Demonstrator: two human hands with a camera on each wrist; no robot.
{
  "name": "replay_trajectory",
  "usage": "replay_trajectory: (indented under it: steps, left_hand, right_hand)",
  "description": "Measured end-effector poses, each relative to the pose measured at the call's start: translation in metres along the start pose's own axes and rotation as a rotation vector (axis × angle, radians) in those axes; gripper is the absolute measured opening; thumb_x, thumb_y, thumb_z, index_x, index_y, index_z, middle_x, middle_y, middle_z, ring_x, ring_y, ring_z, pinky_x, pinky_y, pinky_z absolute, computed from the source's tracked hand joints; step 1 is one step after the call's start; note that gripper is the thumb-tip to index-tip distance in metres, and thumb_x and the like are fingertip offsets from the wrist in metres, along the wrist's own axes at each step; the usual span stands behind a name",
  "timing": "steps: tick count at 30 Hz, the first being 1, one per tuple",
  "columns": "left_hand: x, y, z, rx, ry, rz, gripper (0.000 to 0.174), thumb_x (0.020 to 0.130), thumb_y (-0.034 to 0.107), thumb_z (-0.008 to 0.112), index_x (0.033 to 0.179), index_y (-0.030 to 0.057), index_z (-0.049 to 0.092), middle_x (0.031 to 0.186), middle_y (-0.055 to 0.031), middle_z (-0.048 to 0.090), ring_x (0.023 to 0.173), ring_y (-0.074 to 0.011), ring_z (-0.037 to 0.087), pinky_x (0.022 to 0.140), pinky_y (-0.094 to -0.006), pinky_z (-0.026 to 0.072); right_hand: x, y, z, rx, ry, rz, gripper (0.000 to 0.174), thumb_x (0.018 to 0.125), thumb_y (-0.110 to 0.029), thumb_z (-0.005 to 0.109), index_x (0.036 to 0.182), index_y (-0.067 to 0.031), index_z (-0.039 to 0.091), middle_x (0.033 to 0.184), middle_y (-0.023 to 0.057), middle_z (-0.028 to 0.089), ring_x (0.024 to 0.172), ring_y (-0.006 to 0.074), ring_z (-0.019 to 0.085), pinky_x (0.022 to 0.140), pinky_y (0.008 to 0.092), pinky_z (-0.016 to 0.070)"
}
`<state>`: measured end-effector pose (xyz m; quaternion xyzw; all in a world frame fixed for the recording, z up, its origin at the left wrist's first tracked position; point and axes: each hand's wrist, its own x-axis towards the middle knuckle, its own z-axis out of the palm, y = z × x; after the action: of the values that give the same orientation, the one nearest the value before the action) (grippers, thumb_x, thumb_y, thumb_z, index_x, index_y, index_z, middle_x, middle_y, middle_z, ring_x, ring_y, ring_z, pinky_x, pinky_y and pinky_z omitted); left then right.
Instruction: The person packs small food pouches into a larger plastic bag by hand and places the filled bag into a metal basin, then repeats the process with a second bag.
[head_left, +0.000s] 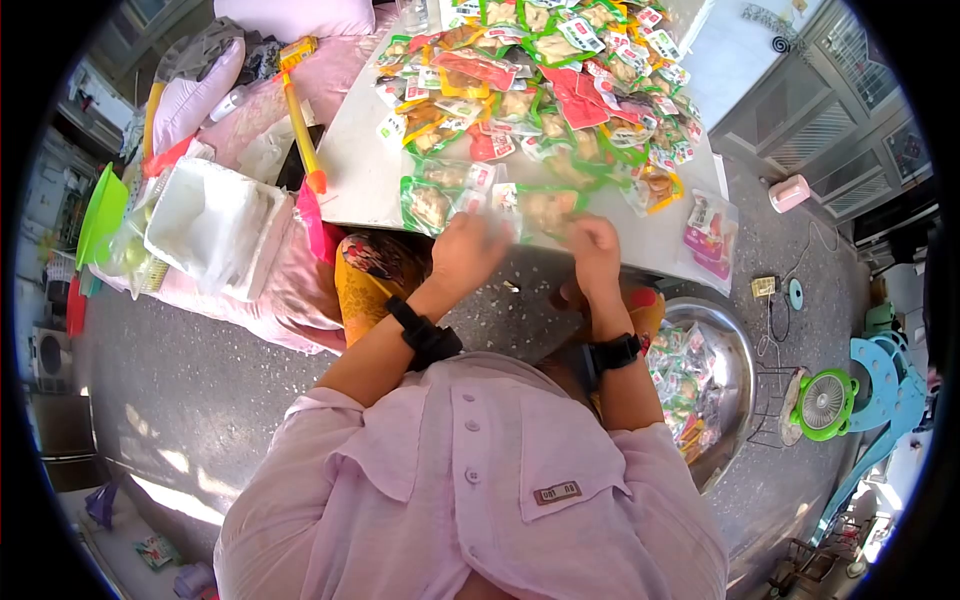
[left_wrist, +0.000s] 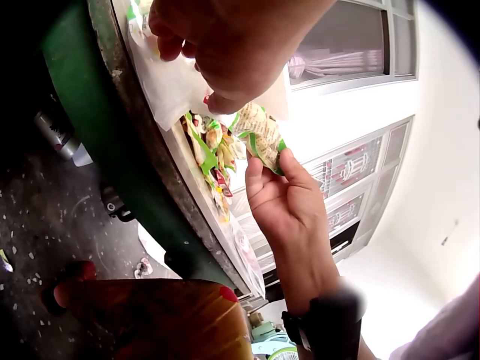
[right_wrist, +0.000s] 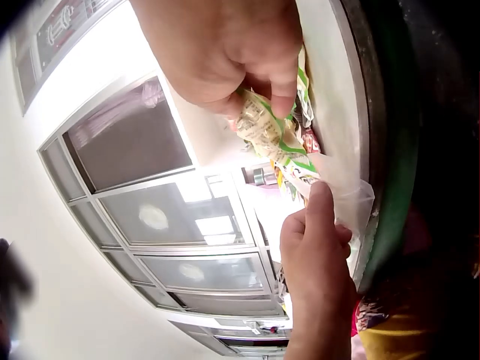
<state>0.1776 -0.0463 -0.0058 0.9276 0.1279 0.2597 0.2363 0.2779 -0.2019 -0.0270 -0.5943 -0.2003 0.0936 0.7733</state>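
A green-edged clear food packet with pale pieces inside stretches between the two hands, above the near edge of the table. My right hand pinches one end of it between thumb and fingers, as the right wrist view shows. At the other end, the left hand has its thumb on the packet and its fingers curled; it is blurred in the head view. Beside the left hand, a translucent plastic bag hangs at the table edge. Another green-edged packet lies just left of the hands.
A large heap of food packets covers the far part of the white table. Pink-printed bags lie at its right corner. A metal basin of packets stands right of the person. White foam boxes sit at left.
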Motion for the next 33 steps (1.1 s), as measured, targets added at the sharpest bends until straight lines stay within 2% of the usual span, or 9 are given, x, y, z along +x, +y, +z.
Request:
replay_trajectory:
  steps: [2, 5, 11, 20, 23, 26, 29, 32, 33]
  left_hand:
    - [0.000, -0.004, 0.007, 0.030, 0.024, -0.054, 0.027, 0.067, 0.028, 0.061, 0.073, 0.0042, 0.051, 0.072, -0.0127, 0.051, 0.064, -0.0285, 0.053, 0.055, -0.0357, 0.0435]
    - [0.001, -0.003, 0.004, -0.023, 0.003, -0.067, 0.024, 0.068, 0.027, 0.060, 0.073, 0.0047, 0.051, 0.072, -0.0122, 0.051, 0.065, -0.0282, 0.053, 0.056, -0.0363, 0.0434]
    - [0.005, -0.013, 0.008, -0.029, -0.139, -0.160, 0.015, 0.071, 0.020, 0.048, 0.075, 0.0051, 0.051, 0.077, -0.0171, 0.052, 0.068, -0.0340, 0.053, 0.060, -0.0419, 0.0439]
    - [0.013, 0.002, -0.009, 0.049, -0.041, -0.021, 0.011, 0.070, 0.015, 0.049, 0.070, 0.0038, 0.048, 0.071, -0.0143, 0.051, 0.065, -0.0325, 0.052, 0.055, -0.0410, 0.0429]
    - [0.016, 0.007, -0.013, 0.065, -0.040, 0.021, 0.011, 0.070, 0.015, 0.050, 0.071, 0.0038, 0.049, 0.072, -0.0142, 0.051, 0.064, -0.0326, 0.052, 0.055, -0.0405, 0.0433]
    - [0.015, 0.015, -0.018, 0.075, -0.090, 0.016, 0.010, 0.070, 0.014, 0.049, 0.071, 0.0044, 0.049, 0.072, -0.0140, 0.050, 0.064, -0.0326, 0.052, 0.054, -0.0398, 0.0433]
    - [0.009, 0.007, -0.012, 0.083, -0.109, 0.025, 0.009, 0.071, 0.014, 0.049, 0.071, 0.0048, 0.049, 0.072, -0.0135, 0.050, 0.064, -0.0322, 0.052, 0.054, -0.0396, 0.0432]
    - [0.003, 0.000, -0.009, 0.048, -0.039, 0.117, 0.007, 0.070, 0.012, 0.050, 0.070, 0.0054, 0.049, 0.072, -0.0133, 0.050, 0.064, -0.0316, 0.052, 0.054, -0.0394, 0.0430]
    - [0.002, -0.004, -0.007, 0.066, -0.044, 0.135, 0.007, 0.069, 0.013, 0.050, 0.073, 0.0061, 0.050, 0.072, -0.0128, 0.051, 0.063, -0.0307, 0.052, 0.054, -0.0387, 0.0434]
  right_hand:
    - [0.004, 0.000, 0.002, 0.076, 0.063, 0.220, 0.004, 0.078, 0.000, 0.050, 0.081, -0.0015, 0.048, 0.089, 0.0067, 0.050, 0.074, 0.0135, 0.053, 0.064, 0.0301, 0.0494]
    - [0.006, 0.017, 0.003, 0.398, 0.089, 0.291, 0.004, 0.078, -0.001, 0.050, 0.080, -0.0035, 0.047, 0.084, 0.0062, 0.051, 0.074, 0.0156, 0.054, 0.066, 0.0360, 0.0487]
    - [0.000, 0.024, 0.020, 0.476, 0.068, 0.334, 0.006, 0.078, -0.001, 0.050, 0.081, -0.0045, 0.047, 0.082, 0.0071, 0.052, 0.076, 0.0190, 0.054, 0.069, 0.0412, 0.0469]
    - [0.003, 0.022, 0.042, 0.701, 0.087, 0.322, 0.008, 0.076, 0.001, 0.051, 0.081, -0.0018, 0.045, 0.082, 0.0088, 0.052, 0.075, 0.0217, 0.055, 0.069, 0.0399, 0.0465]
    - [0.002, 0.032, 0.057, 0.603, 0.007, 0.288, 0.007, 0.076, 0.000, 0.050, 0.082, -0.0013, 0.047, 0.081, 0.0080, 0.052, 0.073, 0.0188, 0.054, 0.065, 0.0318, 0.0463]
    - [-0.003, 0.018, 0.083, 0.336, 0.138, 0.397, 0.008, 0.076, -0.003, 0.048, 0.085, -0.0012, 0.049, 0.078, 0.0067, 0.052, 0.070, 0.0158, 0.052, 0.059, 0.0252, 0.0443]
    - [0.001, 0.036, 0.080, -0.021, -0.079, 0.288, 0.014, 0.078, -0.007, 0.045, 0.089, -0.0007, 0.051, 0.079, 0.0056, 0.052, 0.071, 0.0142, 0.051, 0.059, 0.0231, 0.0421]
    - [0.003, 0.012, 0.077, 0.086, -0.189, 0.573, 0.018, 0.076, -0.003, 0.042, 0.091, -0.0001, 0.051, 0.083, 0.0068, 0.052, 0.076, 0.0160, 0.051, 0.064, 0.0262, 0.0431]
    - [0.004, 0.012, 0.076, 0.228, -0.226, 0.571, 0.019, 0.075, -0.002, 0.042, 0.092, 0.0001, 0.051, 0.085, 0.0074, 0.052, 0.078, 0.0167, 0.051, 0.066, 0.0269, 0.0432]
